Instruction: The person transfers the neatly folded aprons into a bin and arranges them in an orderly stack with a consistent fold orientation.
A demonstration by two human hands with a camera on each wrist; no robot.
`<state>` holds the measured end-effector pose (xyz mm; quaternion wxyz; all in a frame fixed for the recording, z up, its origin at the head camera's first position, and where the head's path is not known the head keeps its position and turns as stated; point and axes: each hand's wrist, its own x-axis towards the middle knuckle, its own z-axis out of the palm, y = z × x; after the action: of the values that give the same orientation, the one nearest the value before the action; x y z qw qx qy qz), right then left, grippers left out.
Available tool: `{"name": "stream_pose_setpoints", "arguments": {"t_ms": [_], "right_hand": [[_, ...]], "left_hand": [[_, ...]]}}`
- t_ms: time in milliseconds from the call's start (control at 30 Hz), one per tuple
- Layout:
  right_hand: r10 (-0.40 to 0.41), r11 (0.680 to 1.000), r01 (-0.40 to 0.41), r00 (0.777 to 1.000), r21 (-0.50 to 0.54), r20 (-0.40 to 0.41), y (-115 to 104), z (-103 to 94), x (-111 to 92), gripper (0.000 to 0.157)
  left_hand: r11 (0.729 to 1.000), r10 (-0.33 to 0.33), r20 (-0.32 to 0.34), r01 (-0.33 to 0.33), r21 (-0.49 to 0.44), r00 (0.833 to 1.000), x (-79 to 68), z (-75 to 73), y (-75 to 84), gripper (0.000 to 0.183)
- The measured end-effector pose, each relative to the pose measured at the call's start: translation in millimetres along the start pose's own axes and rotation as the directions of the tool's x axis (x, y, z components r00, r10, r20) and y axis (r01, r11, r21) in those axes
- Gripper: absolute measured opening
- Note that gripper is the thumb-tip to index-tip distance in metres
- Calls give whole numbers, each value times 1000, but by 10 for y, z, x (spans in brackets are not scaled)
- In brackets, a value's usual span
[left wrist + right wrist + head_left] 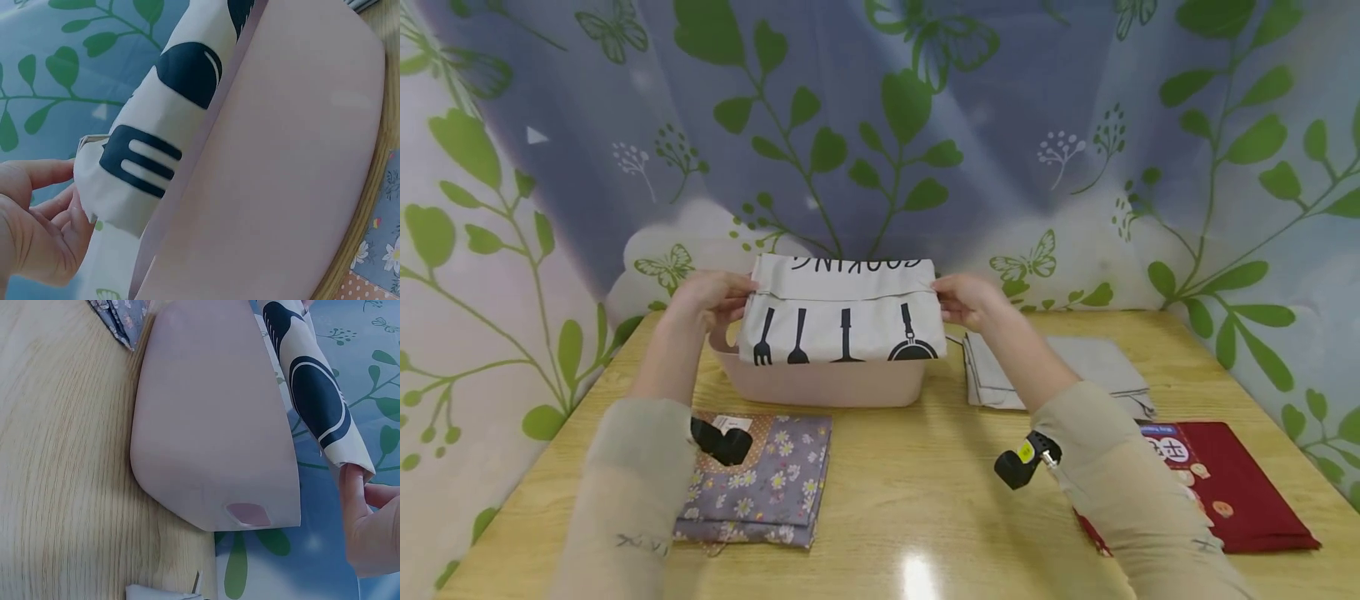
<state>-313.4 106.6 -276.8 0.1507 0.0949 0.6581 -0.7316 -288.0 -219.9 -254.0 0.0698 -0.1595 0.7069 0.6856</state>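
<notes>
A folded white cloth (842,329) printed with black kitchen utensils and the lettering COOKING is held level over a pale pink basket (827,387). My left hand (711,293) pinches its left end between thumb and fingers, seen closely in the left wrist view, where the fork print (140,162) lies beside that hand. At the opposite end my right hand (970,298) grips the edge, with fingertips tucked into the fold in the right wrist view. The cloth hides most of the basket's opening, so its contents cannot be seen.
On the wooden table (910,483), a folded grey-purple floral cloth (782,483) lies front left. A folded light grey cloth (1090,362) is right of the basket, and a folded red cloth (1255,492) lies front right. A patterned curtain (880,167) hangs behind.
</notes>
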Motion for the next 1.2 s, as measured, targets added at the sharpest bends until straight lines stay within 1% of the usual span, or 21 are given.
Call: {"name": "stream_pose_setpoints", "arguments": {"t_ms": [67, 167, 267, 400, 433, 567, 600, 633, 667, 700, 767, 800, 833, 900, 933, 967, 1033, 1133, 1200], "right_hand": [[-1, 1000, 1, 1000, -2, 3, 4, 18, 24, 4], [-14, 1000, 14, 1000, 5, 1, 3, 44, 64, 5], [-27, 999, 27, 1000, 29, 11, -5, 66, 108, 5], [-24, 999, 24, 1000, 26, 0, -15, 109, 148, 4], [-25, 999, 25, 1000, 35, 10, 79, 24, 454, 5], [-36, 997, 32, 998, 70, 48, 391, -245, 1435, 15], [-29, 997, 26, 998, 70, 49, 407, -251, 1474, 17], [-31, 996, 27, 998, 80, 52, 477, -303, 1685, 14], [-36, 997, 32, 998, 74, 54, 451, -264, 1583, 11], [-48, 996, 44, 997, 73, 60, 445, -237, 1534, 10], [-46, 998, 45, 999, 41, 24, 349, -101, 1215, 12], [-49, 998, 49, 999, 29, 6, 289, -23, 1015, 14], [-57, 998, 58, 998, 14, -11, 288, 0, 1011, 15], [-50, 999, 49, 997, -21, -59, 174, 149, 646, 18], [-28, 999, 24, 995, -38, -93, 118, 212, 492, 19], [-22, 999, 17, 995, -42, -100, 93, 244, 404, 21], [-1, 999, -4, 994, -46, -110, 55, 287, 284, 25], [19, 998, -24, 994, -51, -105, 48, 294, 243, 29], [15, 997, -24, 994, -80, -108, 50, 298, 233, 32]], "left_hand": [[1000, 10, -27, -10, 16, 1000, 25, -1, -6, 34], [999, 19, -58, -17, 33, 998, 67, -3, -2, 45], [999, 21, -82, -17, 51, 996, 102, -2, 12, 47], [997, 21, -125, -11, 81, 992, 136, -3, 30, 46], [996, 21, -134, -9, 85, 991, 144, -6, 31, 46], [996, 32, -155, -18, 91, 987, 179, -17, 34, 45], [996, 34, -159, -20, 89, 987, 184, -17, 35, 45], [996, 36, -160, -22, 86, 986, 187, -18, 36, 45], [996, 39, -165, -25, 83, 985, 193, -17, 37, 45], [997, 38, -171, -25, 79, 985, 202, -18, 37, 44], [997, 39, -187, -25, 73, 982, 218, -19, 37, 44], [997, 37, -194, -24, 71, 980, 226, -19, 36, 43], [997, 37, -201, -23, 73, 979, 235, -20, 34, 43], [997, 36, -216, -21, 72, 976, 253, -22, 27, 42], [997, 37, -222, -21, 74, 974, 260, -22, 20, 42], [997, 39, -227, -22, 76, 973, 268, -23, 12, 42], [997, 39, -232, -22, 73, 972, 287, -25, -6, 42], [997, 46, -242, -29, 75, 969, 308, -22, -33, 42], [997, 53, -248, -35, 76, 967, 316, -20, -44, 41]]}}
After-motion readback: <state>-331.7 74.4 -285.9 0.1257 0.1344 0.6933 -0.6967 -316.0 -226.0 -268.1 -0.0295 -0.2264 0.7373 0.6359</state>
